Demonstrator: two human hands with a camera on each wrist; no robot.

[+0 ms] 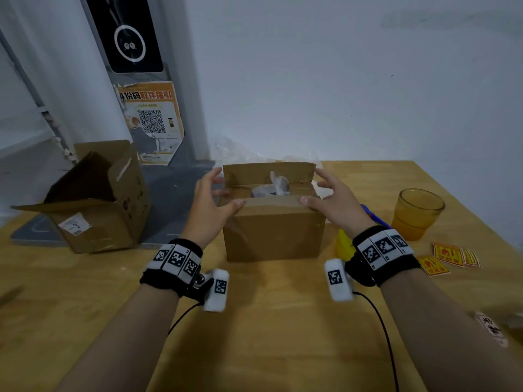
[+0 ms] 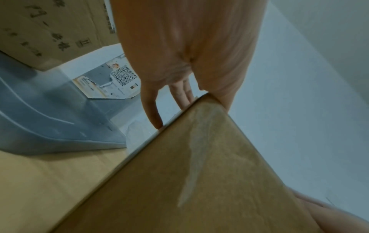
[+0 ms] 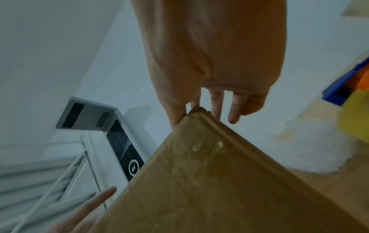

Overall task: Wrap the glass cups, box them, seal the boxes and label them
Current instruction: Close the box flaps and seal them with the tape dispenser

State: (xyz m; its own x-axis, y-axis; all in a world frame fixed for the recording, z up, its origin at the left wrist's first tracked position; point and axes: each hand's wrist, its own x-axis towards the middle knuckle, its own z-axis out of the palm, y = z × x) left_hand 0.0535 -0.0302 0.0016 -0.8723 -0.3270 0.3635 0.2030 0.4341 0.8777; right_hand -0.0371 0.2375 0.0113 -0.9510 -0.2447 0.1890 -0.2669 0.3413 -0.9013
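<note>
On the wooden worktop (image 1: 268, 321), a small brown cardboard box (image 1: 273, 230) stands upright at centre, its matte front face creased and streaked with tape residue. The left hand (image 1: 210, 206) and right hand (image 1: 335, 203) flank its top corners, fingers spread and relaxed, thumbs pressing the near flap; neither grips. Inside, a paper-wrapped cup (image 1: 271, 188) shows below the raised far flap. Right: an amber glass cup (image 1: 417, 213) and red-yellow labels (image 1: 448, 254). Left: a larger open carton (image 1: 93, 199).
</note>
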